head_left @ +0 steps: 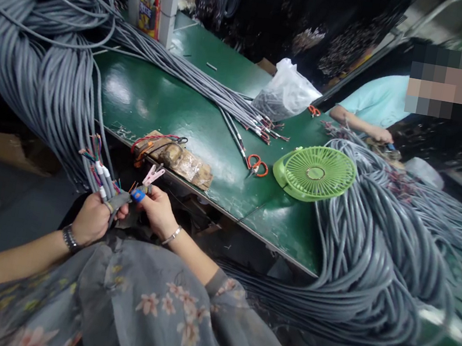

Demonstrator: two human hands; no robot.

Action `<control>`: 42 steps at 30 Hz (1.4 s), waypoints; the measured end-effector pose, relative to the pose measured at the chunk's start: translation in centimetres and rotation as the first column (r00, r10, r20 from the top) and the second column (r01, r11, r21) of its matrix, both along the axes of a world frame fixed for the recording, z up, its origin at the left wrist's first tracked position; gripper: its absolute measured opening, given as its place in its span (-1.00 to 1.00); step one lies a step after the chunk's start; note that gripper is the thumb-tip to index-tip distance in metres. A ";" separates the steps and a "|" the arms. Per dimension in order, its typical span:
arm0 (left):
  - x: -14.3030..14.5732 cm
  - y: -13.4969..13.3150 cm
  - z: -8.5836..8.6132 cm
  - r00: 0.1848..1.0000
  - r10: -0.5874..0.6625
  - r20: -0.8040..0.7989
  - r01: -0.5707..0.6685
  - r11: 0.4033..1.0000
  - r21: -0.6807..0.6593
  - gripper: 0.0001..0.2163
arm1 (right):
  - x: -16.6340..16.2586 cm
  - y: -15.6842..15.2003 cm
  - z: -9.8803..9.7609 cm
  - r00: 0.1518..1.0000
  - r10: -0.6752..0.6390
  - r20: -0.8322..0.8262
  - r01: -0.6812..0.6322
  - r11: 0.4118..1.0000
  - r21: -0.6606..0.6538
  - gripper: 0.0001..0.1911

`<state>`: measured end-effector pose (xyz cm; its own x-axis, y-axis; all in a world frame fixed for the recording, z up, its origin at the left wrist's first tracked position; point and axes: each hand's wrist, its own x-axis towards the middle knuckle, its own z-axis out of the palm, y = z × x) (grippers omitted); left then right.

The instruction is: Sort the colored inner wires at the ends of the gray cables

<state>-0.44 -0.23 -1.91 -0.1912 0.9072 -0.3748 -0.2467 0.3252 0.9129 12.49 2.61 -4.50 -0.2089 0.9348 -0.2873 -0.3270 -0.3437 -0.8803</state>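
My left hand is closed around a bundle of grey cables low in front of my body. Stripped ends with thin coloured wires fan out above that fist. Close by on the right, my right hand pinches a small pink V-shaped tool, whose exact kind I cannot make out. A blue wrap shows at its fingertips, near the cable ends. Just beyond the hands, a worn wooden block with red and black wires lies at the edge of the green table.
Orange-handled scissors and a green fan stand on the table. Large coils of grey cable hang at left and right. Behind are a cable bundle, a plastic bag and another person's arm.
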 end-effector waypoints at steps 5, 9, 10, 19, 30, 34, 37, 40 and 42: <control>0.0 0.0 0.0 1.000 -0.008 -0.011 0.008 1.000 0.005 -0.69 | -0.3 0.0 0.3 1.000 0.011 -0.008 -0.011 1.000 -0.016 -0.54; 0.1 -0.1 0.2 0.999 0.004 -0.039 -0.003 1.000 0.009 -0.68 | -0.6 -0.3 0.5 0.999 -0.031 -0.026 0.030 0.998 -0.050 -0.55; 0.2 -0.1 0.3 0.999 0.002 -0.041 -0.001 1.000 0.013 -0.67 | -0.7 -0.4 0.5 0.999 -0.037 -0.027 0.035 0.998 -0.055 -0.55; 0.2 -0.1 1.7 1.000 0.015 0.015 -0.016 1.000 0.019 -0.66 | 0.4 -0.4 -1.0 0.984 -0.090 -0.155 0.082 0.995 -0.057 -0.56; 1.2 0.1 2.5 0.997 -0.076 0.021 0.075 0.996 0.037 -0.72 | 1.1 3.0 0.9 0.970 -0.037 -0.239 0.008 0.993 -0.122 -0.47; 1.2 0.2 2.3 0.997 -0.075 -0.005 0.075 0.997 0.035 -0.70 | 0.7 3.0 1.3 0.959 -0.043 -0.279 -0.002 0.987 -0.158 -0.50; 1.2 0.2 2.3 0.999 -0.041 -0.009 0.041 0.998 0.036 -0.70 | 0.5 3.0 1.5 0.945 -0.097 -0.313 0.036 0.980 -0.194 -0.54; 1.3 0.3 2.2 0.998 -0.048 -0.037 0.049 0.998 0.044 -0.71 | 0.3 3.0 1.6 0.935 -0.154 -0.321 0.085 0.972 -0.219 -0.56; 1.4 0.3 2.0 0.997 -0.060 -0.055 0.062 0.997 0.039 -0.70 | 0.2 3.1 1.7 0.931 -0.177 -0.319 0.107 0.968 -0.227 -0.57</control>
